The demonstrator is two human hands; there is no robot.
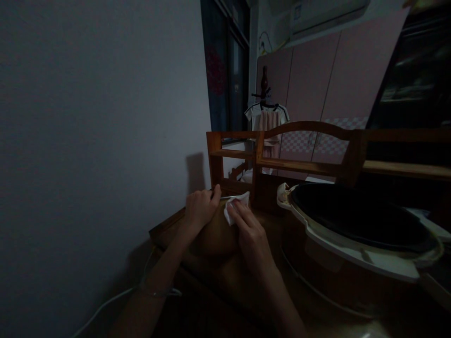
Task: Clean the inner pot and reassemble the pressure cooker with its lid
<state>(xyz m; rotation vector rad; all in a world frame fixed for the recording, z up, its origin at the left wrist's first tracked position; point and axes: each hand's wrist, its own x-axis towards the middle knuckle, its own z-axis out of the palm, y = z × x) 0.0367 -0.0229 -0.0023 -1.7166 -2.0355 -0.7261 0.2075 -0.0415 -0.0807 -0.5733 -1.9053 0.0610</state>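
Observation:
In the dim head view, a rounded brownish object sits between my hands, tilted on the wooden table; its exact kind is too dark to make out. My left hand grips its far left edge, thumb up and the other fingers curled. A crumpled white tissue is pinched in my right hand, pressed against the object's upper right side. Right of my hands stands a large round cooker, lidless, with a pale rim and a dark opening.
A wooden shelf rack runs along the table's back. The white wall rises close on the left. A white cable hangs below the table's left side. Behind are clothes on a stand and a pink wardrobe.

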